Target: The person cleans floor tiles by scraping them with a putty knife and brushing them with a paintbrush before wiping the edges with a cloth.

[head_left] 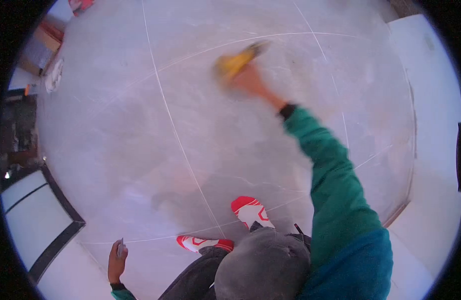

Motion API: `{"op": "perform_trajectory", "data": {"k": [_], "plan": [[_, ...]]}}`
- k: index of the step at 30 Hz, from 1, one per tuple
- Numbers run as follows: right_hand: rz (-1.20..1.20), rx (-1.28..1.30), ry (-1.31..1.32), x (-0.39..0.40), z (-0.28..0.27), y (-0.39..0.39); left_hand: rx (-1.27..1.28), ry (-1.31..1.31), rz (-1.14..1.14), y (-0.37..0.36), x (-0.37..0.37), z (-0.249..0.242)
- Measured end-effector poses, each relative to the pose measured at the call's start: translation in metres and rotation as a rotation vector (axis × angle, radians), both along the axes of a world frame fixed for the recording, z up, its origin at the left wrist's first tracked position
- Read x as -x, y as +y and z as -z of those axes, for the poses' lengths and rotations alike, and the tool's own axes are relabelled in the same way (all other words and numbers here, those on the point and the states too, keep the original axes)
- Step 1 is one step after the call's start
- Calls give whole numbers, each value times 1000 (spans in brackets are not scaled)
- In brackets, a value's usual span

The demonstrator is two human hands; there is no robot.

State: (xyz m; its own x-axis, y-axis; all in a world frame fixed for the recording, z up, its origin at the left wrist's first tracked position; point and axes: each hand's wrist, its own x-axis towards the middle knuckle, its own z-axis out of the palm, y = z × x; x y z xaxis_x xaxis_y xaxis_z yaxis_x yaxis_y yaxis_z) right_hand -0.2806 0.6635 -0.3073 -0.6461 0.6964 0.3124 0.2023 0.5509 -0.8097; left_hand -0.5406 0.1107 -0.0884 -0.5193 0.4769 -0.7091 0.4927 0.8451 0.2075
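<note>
My right hand (248,80) reaches far forward over the tiled floor (125,160), closed around a yellow object (235,64) with a dark end. Motion smears both, so I cannot make out the object's kind or whether it touches the floor. At the lower left, my left hand (116,262) is closed on a small, thin, pale flat piece (120,247), held between thumb and fingers. What that piece is stays too small to tell.
My feet in red and white socks (253,212) rest on the floor below my bent grey knee (263,262). A dark-framed white panel (40,215) stands at left, with boxes (40,47) farther back. A white wall or panel (435,120) borders the right side.
</note>
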Motion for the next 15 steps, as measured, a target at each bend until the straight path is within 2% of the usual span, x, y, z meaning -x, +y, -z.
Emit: {"op": "perform_trajectory", "data": {"k": [1,2,3,4,5,6,7,8,9,10,11,12,13,14,15], "plan": [[-129,138,180,44,-4,-61,6,-25,48,13,5,1],[-259,374,-274,67,-46,-98,8,1,55,24,10,3],[-253,193,-89,98,-22,-127,-32,4,69,35,16,5],[-249,190,-72,102,-28,-117,-74,-1,83,45,19,6],[-245,137,-175,102,-31,-102,-65,4,89,50,20,-1],[-236,90,-285,98,-30,-82,-121,-64,-19,58,19,-10],[-135,-151,-270,61,-17,-36,-185,-136,-129,63,17,-10],[63,-312,-73,13,16,19,-182,-150,-127,54,21,-9],[232,-106,-377,-44,22,87,-205,-164,-255,34,30,-7],[341,13,-242,-104,1,129,-223,-175,-383,20,38,-4],[515,-456,-724,-153,-15,168,-213,-185,-389,9,44,0],[620,-488,-919,-200,-15,203,-121,-53,-248,-1,49,5],[706,-449,-906,-212,-34,210,-26,74,-99,-12,50,6],[757,-472,-873,-208,-40,211,-9,63,-97,-4,41,1],[581,-604,-735,-168,-63,171,-103,-57,-212,23,27,-3]]}}
